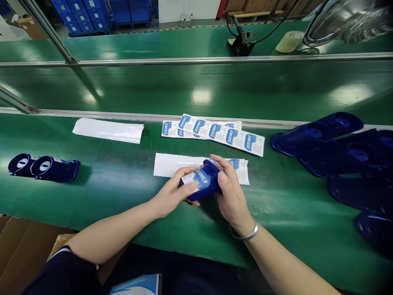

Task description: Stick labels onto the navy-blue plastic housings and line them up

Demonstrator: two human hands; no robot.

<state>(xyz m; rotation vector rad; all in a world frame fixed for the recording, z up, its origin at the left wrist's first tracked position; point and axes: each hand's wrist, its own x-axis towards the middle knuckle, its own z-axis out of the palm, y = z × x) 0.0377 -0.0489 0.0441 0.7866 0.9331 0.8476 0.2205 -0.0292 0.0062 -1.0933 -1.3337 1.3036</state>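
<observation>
Both of my hands hold a dark blue plastic part (211, 176) with a blue and white label on its side. My left hand (175, 190) grips its left end, the thumb lying on the label. Around its right end are the fingers of my right hand (231, 192). Beneath the part lies a label strip (167, 164), partly covered by it and my hands. Further back, printed label strips (221, 133) overlap on the green bench (123, 205).
A white strip (109, 130) lies at the back left. Two-ringed blue parts (55, 169) sit at the far left, and several more blue parts (353, 164) are piled at the right. A metal rail (196, 61) crosses behind. A tape roll (289, 41) stands beyond it.
</observation>
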